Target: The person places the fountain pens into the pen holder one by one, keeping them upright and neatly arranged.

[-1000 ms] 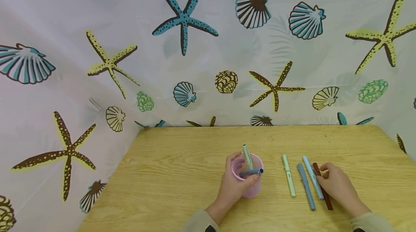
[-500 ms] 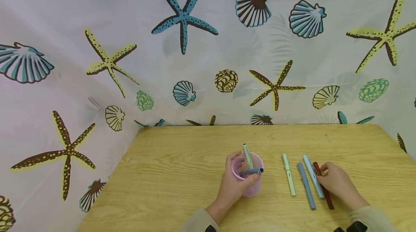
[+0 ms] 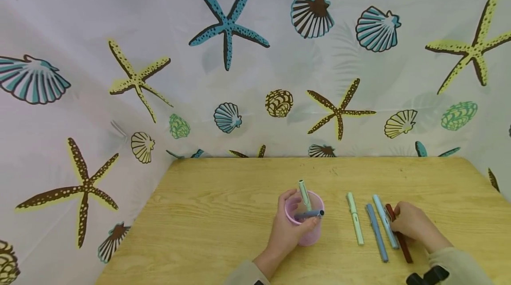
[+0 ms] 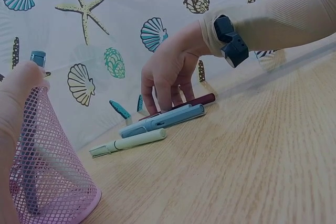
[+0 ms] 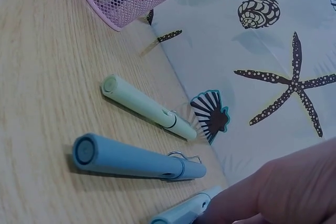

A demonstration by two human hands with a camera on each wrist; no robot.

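Note:
My left hand point(image 3: 285, 234) grips a pink mesh pen cup point(image 3: 313, 235) from its left side, the thumb across the front. A green pen point(image 3: 304, 194) leans upright in the cup, and a dark blue pen point(image 3: 313, 214) slants out over its right rim. To the right, my right hand point(image 3: 417, 224) pinches a dark red pen point(image 3: 404, 248) lying on the table; its fingertips are partly hidden. Close beside it lies a light blue pen point(image 3: 385, 222), near the thumb in the right wrist view. Left of that lie a blue pen point(image 3: 377, 232) and a pale green pen point(image 3: 355, 219).
The wooden table point(image 3: 215, 205) runs back to a white curtain point(image 3: 255, 72) printed with starfish and shells. More curtain hangs along the left and right sides. A black device point(image 3: 428, 275) is strapped at the right wrist.
The lower end of the dark red pen has swung slightly right, away from the light blue pen, under my right hand. My left hand and the cup stay in place; the head view tilts slightly.

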